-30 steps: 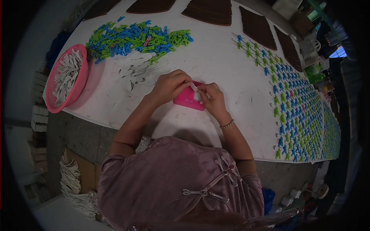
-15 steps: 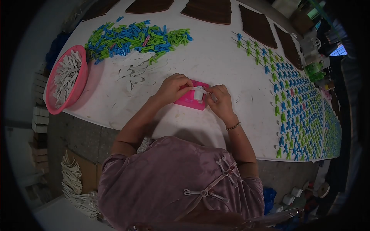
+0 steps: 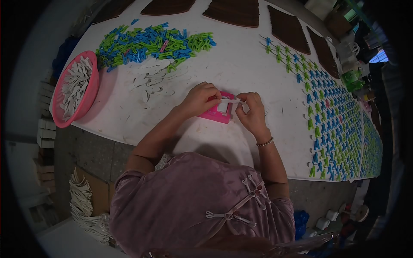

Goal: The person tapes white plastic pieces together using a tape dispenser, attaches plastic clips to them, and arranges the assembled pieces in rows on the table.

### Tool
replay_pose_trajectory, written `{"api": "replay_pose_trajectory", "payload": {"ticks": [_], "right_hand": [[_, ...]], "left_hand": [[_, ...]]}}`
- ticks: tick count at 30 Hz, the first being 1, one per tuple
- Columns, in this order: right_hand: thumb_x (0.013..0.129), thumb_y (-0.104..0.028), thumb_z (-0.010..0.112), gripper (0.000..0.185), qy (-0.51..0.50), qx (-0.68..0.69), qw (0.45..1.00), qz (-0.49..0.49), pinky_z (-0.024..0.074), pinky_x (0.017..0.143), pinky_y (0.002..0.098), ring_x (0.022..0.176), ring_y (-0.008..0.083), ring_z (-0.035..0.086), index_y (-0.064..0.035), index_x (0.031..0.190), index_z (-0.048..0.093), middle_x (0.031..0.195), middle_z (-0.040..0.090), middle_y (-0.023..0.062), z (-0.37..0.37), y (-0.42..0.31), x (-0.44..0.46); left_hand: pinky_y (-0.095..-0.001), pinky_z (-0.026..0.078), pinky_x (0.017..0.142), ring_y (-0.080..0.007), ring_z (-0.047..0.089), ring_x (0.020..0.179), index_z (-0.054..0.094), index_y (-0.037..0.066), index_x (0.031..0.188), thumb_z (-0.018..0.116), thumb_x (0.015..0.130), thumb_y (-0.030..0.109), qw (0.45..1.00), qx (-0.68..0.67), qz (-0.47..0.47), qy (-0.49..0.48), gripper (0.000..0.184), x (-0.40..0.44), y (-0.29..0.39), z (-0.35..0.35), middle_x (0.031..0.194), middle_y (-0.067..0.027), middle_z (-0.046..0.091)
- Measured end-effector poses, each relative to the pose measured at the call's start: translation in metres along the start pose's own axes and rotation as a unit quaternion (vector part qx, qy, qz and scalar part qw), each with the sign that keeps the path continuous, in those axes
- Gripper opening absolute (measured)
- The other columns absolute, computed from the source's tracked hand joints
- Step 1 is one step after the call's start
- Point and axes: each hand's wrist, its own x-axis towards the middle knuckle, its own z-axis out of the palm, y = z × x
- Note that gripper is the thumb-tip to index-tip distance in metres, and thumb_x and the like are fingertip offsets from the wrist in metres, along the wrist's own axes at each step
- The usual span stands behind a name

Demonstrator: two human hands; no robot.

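Observation:
A narrow white strip [image 3: 230, 101] is stretched between my two hands, just above a pink holder [image 3: 210, 114] with a white part [image 3: 222, 107] at its middle. My left hand [image 3: 199, 99] pinches the strip's left end, with its fingers over the holder's left side. At the right end, my right hand [image 3: 252, 112] grips the strip between thumb and fingers, just off the holder's right edge. Loose pale strips [image 3: 150, 79] lie on the white table [image 3: 129, 116] beyond my left forearm.
A pink basket [image 3: 88, 103] full of white pieces stands at the table's left edge. Behind is a heap of blue and green clips [image 3: 146, 43]. Rows of clips [image 3: 331, 124] cover the right side. Dark brown pieces [image 3: 232, 12] lie along the far edge.
My right hand has shifted a little to the right, away from the holder. More of the white strip now shows between my hands. My left hand has barely moved.

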Motion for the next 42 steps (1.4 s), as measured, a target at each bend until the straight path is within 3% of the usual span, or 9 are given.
{"api": "replay_pose_trajectory", "payload": {"ticks": [5,9,14,16,20,23,31,34,42], "right_hand": [[0.072,0.003,0.060,0.028,0.028,0.063,0.997,0.014,0.0460,0.072,0.0302,0.079,0.0189,0.053,-0.0035,0.099,0.058,0.087,0.056,0.0069,-0.007,-0.013,0.016],[0.074,0.003,0.062,0.033,0.003,0.214,0.972,0.102,0.0429,0.076,0.0255,0.081,0.0117,0.048,-0.0055,0.106,0.054,0.087,0.052,0.0008,0.001,-0.014,0.020],[0.076,0.004,0.061,0.039,-0.035,0.291,0.942,0.164,0.0416,0.080,0.0249,0.084,0.0098,0.047,-0.0067,0.111,0.050,0.091,0.051,-0.0012,0.022,-0.006,0.009],[0.076,0.003,0.061,0.039,-0.039,0.332,0.923,0.189,0.0416,0.080,0.0246,0.085,0.0094,0.047,-0.0067,0.112,0.050,0.092,0.051,-0.0007,0.028,-0.008,0.007],[0.077,0.002,0.061,0.037,-0.057,0.311,0.927,0.203,0.0429,0.077,0.0249,0.084,0.0095,0.047,-0.0068,0.111,0.051,0.090,0.050,-0.0007,0.031,-0.014,0.008],[0.078,-0.003,0.064,0.030,-0.047,0.262,0.950,0.166,0.0447,0.067,0.0254,0.072,0.0115,0.047,-0.0036,0.105,0.053,0.084,0.051,0.0020,0.039,-0.010,0.009],[0.076,-0.001,0.062,0.029,-0.069,0.198,0.969,0.130,0.0471,0.068,0.0321,0.077,0.0206,0.056,-0.0030,0.104,0.055,0.091,0.059,0.0096,0.038,-0.007,0.008],[0.073,0.002,0.061,0.030,-0.059,0.135,0.982,0.114,0.0454,0.072,0.0268,0.078,0.0138,0.052,-0.0041,0.102,0.056,0.089,0.056,0.0030,0.034,0.002,0.001],[0.072,0.001,0.062,0.027,-0.065,0.092,0.990,0.089,0.0454,0.071,0.0287,0.077,0.0165,0.052,-0.0043,0.098,0.057,0.088,0.057,0.0048,0.023,0.010,-0.005]], "left_hand": [[-0.0386,0.044,0.076,-0.0273,0.056,0.086,0.065,0.008,0.082,0.069,0.076,0.016,1.000,-0.007,0.004,-0.009,0.011,0.007,0.001,0.011,0.085,-0.0070,0.060],[-0.0392,0.044,0.076,-0.0276,0.056,0.085,0.065,0.008,0.083,0.070,0.076,0.016,1.000,0.000,0.012,-0.017,0.011,0.008,0.002,0.014,0.086,-0.0069,0.060],[-0.0366,0.045,0.076,-0.0255,0.057,0.086,0.065,0.007,0.082,0.071,0.076,0.013,0.985,-0.159,-0.048,0.041,0.010,0.000,0.005,0.017,0.086,-0.0071,0.060],[-0.0356,0.045,0.077,-0.0250,0.057,0.087,0.064,0.006,0.085,0.071,0.076,0.013,0.986,-0.153,-0.044,0.040,0.013,-0.002,0.003,0.015,0.087,-0.0072,0.060],[-0.0348,0.044,0.079,-0.0242,0.056,0.090,0.059,0.006,0.095,0.072,0.075,0.013,0.989,-0.121,-0.014,0.084,0.025,-0.001,0.015,0.000,0.087,-0.0067,0.060],[-0.0324,0.044,0.084,-0.0211,0.054,0.095,0.056,0.007,0.103,0.069,0.075,0.008,0.990,-0.123,-0.024,0.067,0.031,0.001,0.027,-0.016,0.095,-0.0051,0.058],[-0.0375,0.042,0.084,-0.0234,0.055,0.090,0.058,0.009,0.096,0.068,0.074,0.011,0.995,-0.065,-0.014,0.080,0.025,-0.004,0.020,-0.023,0.089,-0.0028,0.063],[-0.0373,0.043,0.083,-0.0230,0.055,0.089,0.059,0.009,0.096,0.067,0.074,0.011,0.996,-0.056,-0.029,0.069,0.024,-0.008,0.006,-0.014,0.087,-0.0030,0.063],[-0.0343,0.044,0.081,-0.0218,0.055,0.088,0.058,0.007,0.095,0.069,0.075,0.010,0.995,-0.076,-0.054,0.018,0.023,-0.009,-0.006,0.002,0.089,-0.0052,0.060]]}}
